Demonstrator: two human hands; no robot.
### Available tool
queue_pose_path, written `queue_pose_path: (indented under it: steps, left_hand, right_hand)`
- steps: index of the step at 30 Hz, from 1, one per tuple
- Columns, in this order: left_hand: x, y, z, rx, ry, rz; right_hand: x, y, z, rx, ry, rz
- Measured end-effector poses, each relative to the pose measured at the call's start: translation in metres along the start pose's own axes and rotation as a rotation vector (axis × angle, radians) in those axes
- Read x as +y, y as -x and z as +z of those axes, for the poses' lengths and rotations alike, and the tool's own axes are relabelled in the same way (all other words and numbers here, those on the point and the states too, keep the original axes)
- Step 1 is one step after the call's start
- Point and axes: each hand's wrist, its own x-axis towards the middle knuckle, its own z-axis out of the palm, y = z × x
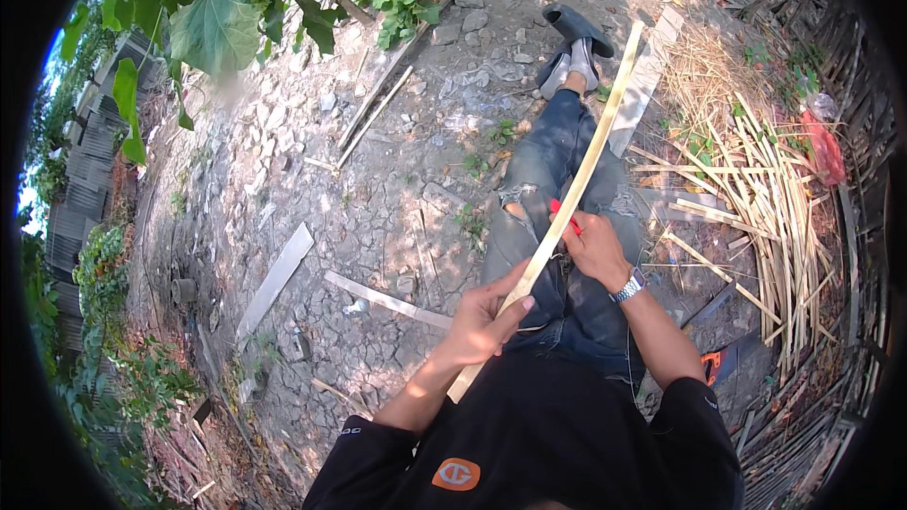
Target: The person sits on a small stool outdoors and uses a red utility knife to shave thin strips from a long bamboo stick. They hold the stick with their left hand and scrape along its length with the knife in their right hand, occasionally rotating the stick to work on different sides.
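Bamboo strip (578, 162) is steadied low by left hand (484, 316), fingers wrapped on it; red-handled knife (565, 216) is gripped in right hand (592, 246), set against strip over lap for control.

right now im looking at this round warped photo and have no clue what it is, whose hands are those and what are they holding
There is one picture, taken by a wide fisheye camera worn on a person's head and looking down, so straight edges bend. The person sits on cracked, stony ground with legs stretched out. The left hand grips a long pale bamboo strip near its lower end. The right hand, with a wristwatch, holds a red-handled tool against the strip. A pile of similar strips lies at the person's right, and leafy branches hang at upper left.
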Motion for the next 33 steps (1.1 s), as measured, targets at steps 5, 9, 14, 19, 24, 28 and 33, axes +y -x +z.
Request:
queue_pose_path:
  steps: [5,9,14,19,24,28,33]
  left_hand:
    - [-0.006,-0.011,-0.014,0.180,0.088,0.051]
    - [-0.008,-0.013,-0.012,0.191,0.055,0.003]
    - [-0.010,-0.013,-0.008,0.155,0.083,0.067]
    - [-0.025,-0.010,-0.017,0.122,0.113,0.060]
    - [-0.022,0.004,-0.021,0.088,0.057,-0.006]
    - [-0.014,0.017,-0.028,0.020,0.025,-0.075]
    - [-0.025,0.053,-0.045,-0.155,0.012,-0.212]
  right_hand:
    - [-0.036,0.019,-0.036,-0.002,-0.116,0.041]
    - [-0.059,0.033,-0.030,-0.176,0.004,-0.174]
    - [-0.078,0.028,-0.025,-0.263,0.140,-0.141]
    - [-0.067,0.016,-0.013,-0.153,0.254,-0.071]
    - [-0.036,-0.035,-0.042,-0.024,0.261,0.039]
    - [0.000,-0.075,-0.054,0.152,0.192,0.271]
    - [0.112,-0.094,-0.143,0.266,0.350,0.234]
